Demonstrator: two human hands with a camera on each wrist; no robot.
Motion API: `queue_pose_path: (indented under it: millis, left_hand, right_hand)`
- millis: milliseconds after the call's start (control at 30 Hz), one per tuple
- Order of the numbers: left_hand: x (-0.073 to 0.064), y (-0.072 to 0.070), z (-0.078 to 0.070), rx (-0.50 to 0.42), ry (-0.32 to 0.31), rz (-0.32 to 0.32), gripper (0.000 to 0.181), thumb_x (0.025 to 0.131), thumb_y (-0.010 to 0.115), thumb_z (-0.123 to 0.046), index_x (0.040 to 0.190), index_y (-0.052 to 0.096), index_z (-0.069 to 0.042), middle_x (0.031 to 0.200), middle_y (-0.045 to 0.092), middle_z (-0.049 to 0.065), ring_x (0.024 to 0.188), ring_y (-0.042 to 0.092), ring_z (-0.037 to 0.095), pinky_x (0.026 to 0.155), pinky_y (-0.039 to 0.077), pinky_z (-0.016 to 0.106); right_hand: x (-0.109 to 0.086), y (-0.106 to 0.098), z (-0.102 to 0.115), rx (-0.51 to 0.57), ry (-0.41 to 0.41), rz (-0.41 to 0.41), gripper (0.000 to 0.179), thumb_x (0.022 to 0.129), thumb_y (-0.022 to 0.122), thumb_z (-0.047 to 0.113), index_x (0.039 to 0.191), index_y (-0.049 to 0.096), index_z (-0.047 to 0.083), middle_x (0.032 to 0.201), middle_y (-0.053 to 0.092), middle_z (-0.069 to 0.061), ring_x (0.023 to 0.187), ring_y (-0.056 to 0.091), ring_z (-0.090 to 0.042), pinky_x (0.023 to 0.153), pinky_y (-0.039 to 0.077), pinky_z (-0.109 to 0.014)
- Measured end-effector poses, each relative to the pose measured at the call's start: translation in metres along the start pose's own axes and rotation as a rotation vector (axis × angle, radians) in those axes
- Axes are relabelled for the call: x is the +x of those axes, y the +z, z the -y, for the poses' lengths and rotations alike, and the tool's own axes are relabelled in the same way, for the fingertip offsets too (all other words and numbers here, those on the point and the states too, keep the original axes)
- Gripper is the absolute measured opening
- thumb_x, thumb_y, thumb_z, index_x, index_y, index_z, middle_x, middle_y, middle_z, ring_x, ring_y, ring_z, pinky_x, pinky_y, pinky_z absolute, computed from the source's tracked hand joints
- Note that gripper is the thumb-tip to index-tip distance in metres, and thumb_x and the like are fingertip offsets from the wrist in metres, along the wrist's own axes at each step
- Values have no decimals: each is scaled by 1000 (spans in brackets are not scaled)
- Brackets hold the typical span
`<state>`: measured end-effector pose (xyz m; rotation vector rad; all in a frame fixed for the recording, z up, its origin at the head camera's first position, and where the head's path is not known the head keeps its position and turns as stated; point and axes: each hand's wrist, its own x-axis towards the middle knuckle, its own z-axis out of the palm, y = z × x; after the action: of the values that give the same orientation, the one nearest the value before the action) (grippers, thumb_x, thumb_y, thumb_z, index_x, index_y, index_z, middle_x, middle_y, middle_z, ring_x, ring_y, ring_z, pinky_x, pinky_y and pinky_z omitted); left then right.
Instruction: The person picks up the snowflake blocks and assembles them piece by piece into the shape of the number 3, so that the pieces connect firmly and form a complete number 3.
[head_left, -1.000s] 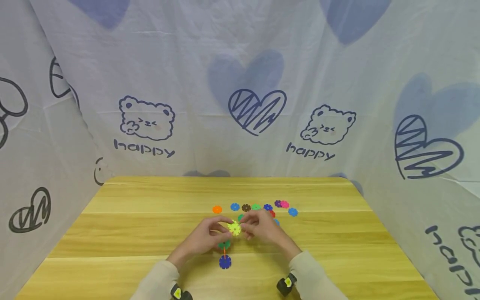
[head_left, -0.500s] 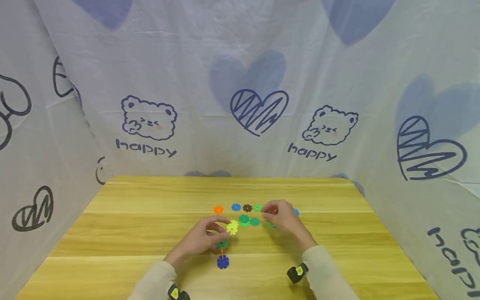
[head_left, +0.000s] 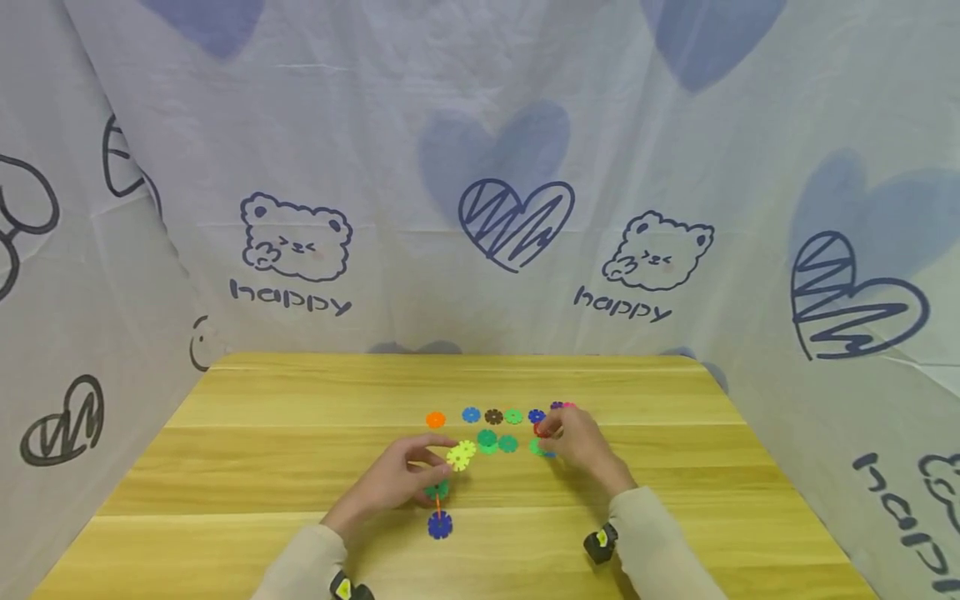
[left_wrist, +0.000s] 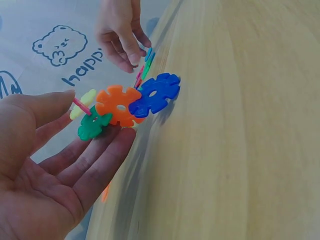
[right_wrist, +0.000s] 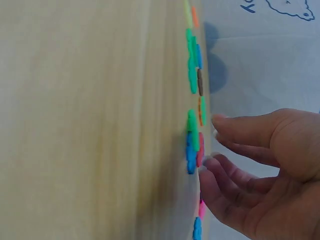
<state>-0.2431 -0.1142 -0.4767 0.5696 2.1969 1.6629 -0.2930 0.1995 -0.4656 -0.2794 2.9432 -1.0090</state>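
Note:
My left hand (head_left: pixel 392 477) pinches a chain of slotted plastic discs, clear of the table. In the left wrist view the chain has a yellow disc (left_wrist: pixel 89 97), a pink disc (left_wrist: pixel 82 106) seen edge-on, a green disc (left_wrist: pixel 93 127), an orange disc (left_wrist: pixel 107 101) and a dark blue disc (left_wrist: pixel 165 94) at its free end. The thumb presses at the pink and yellow pieces, with the fingers behind. My right hand (head_left: pixel 579 437) reaches down to a red disc (head_left: pixel 540 430) among the loose ones. Its thumb and fingertips stand apart, fingertips right at the red disc (right_wrist: pixel 200 150).
Loose slotted discs lie across the wooden table (head_left: pixel 300 400): an orange one (head_left: pixel 436 420), a blue one (head_left: pixel 471 414), a brown one (head_left: pixel 493 417) and several green ones. A pale printed curtain (head_left: pixel 405 292) hangs behind and at both sides.
My right hand has left the yellow discs by the left hand and moved right to the red disc. The left hand still holds the chain, shifted slightly left.

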Motion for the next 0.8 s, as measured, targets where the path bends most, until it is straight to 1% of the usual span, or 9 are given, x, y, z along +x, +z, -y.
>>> queue_pose_path:
  millis: [133, 200, 267, 400, 500, 633, 700, 767, 800]
  left_hand:
    - [0, 1, -1, 4, 0, 1, 50, 100, 69, -22, 145, 56, -5, 121, 67, 28, 87, 73, 23, 69, 65, 42]
    - [0, 1, -2, 6, 1, 2, 49, 100, 69, -21, 145, 56, -6, 121, 67, 28, 86, 73, 23, 70, 65, 42]
    - [0, 1, -3, 8, 2, 3, 49, 100, 68, -20, 145, 56, -6, 120, 67, 28, 86, 73, 22, 70, 65, 42]
    - [0, 2, -5, 7, 10, 4, 48, 100, 68, -18, 145, 56, -5, 120, 66, 29, 86, 72, 20, 70, 65, 41]
    - [0, 2, -5, 9, 14, 4, 48, 100, 68, -18, 145, 55, -4, 120, 66, 29, 86, 72, 19, 71, 65, 41]
    - [0, 3, -5, 23, 14, 0, 49, 101, 68, -19, 145, 56, -5, 120, 67, 28, 87, 72, 19, 72, 65, 40]
    - [0, 3, -5, 27, 14, -2, 48, 100, 68, -19, 145, 56, -5, 120, 67, 27, 88, 72, 20, 72, 65, 40]
    - [1, 3, -5, 28, 16, -2, 48, 101, 68, -19, 145, 56, -5, 120, 67, 27, 88, 72, 21, 72, 65, 40]
    - [1, 3, -4, 28, 18, -3, 48, 101, 68, -19, 145, 56, -5, 119, 67, 27, 88, 72, 22, 72, 65, 40]
  right_hand:
    - [1, 4, -2, -81, -20, 2, 19, 85, 84, 10, 101, 77, 2, 99, 77, -11, 92, 71, -25, 84, 61, -42]
    - [1, 6, -3, -121, -34, -1, 22, 84, 85, 11, 102, 76, 1, 98, 76, -11, 91, 70, -24, 84, 60, -43]
    - [1, 7, -4, -136, -43, -2, 23, 83, 86, 10, 101, 76, 0, 97, 76, -11, 90, 70, -24, 84, 60, -43]
    - [1, 7, -5, -133, -50, -6, 23, 80, 88, 8, 98, 75, 0, 94, 74, -10, 88, 68, -23, 82, 60, -42]
    - [-1, 6, -5, -109, -46, 1, 21, 80, 87, 5, 95, 73, 1, 89, 71, -8, 83, 65, -20, 78, 58, -38]
    - [-3, 4, -3, -45, -41, 22, 11, 85, 81, 3, 90, 71, 4, 82, 69, -6, 75, 62, -15, 69, 54, -30]
    - [-4, 3, -2, 6, -48, 45, 7, 89, 78, 2, 89, 71, 3, 80, 69, -6, 70, 64, -15, 64, 54, -27]
    - [-5, 1, 0, 80, -58, 81, 1, 92, 73, 2, 93, 72, 1, 81, 69, -8, 66, 67, -15, 60, 56, -26]
    - [-5, 0, 1, 119, -62, 100, 3, 94, 72, 1, 96, 73, 0, 82, 69, -9, 65, 67, -16, 59, 57, -26]
